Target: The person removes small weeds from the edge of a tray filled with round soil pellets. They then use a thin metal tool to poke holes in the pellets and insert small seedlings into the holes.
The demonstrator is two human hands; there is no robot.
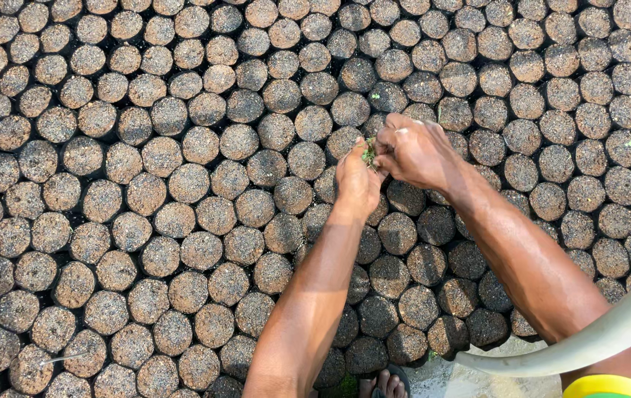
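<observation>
a: we locate both hands right of centre in the frame, above the bed of soil-filled nursery bags (183, 184). the bags are round, packed edge to edge, and cover the frame from the left edge to the right edge.

b: confirmed. our left hand (357, 180) sits just below and left of the right hand (415, 151); the two touch at the fingertips. what is the grip state?

a: the left hand's fingers are pinched narrow around a small green seedling (368, 153), which shows as a tuft between the two hands. the right hand is curled tight, fingers folded inward onto the same tuft. we cannot tell how much of the seedling each hand bears.

b: seedling position: between the hands, directly over the bags near the upper middle of the frame. whether it touches the soil, we cannot tell.

a: other items: a pale hose (603, 332) curves across the lower right corner, over the right forearm. a foot in a sandal (385, 383) shows at the bottom edge, on wet ground (463, 379).
</observation>
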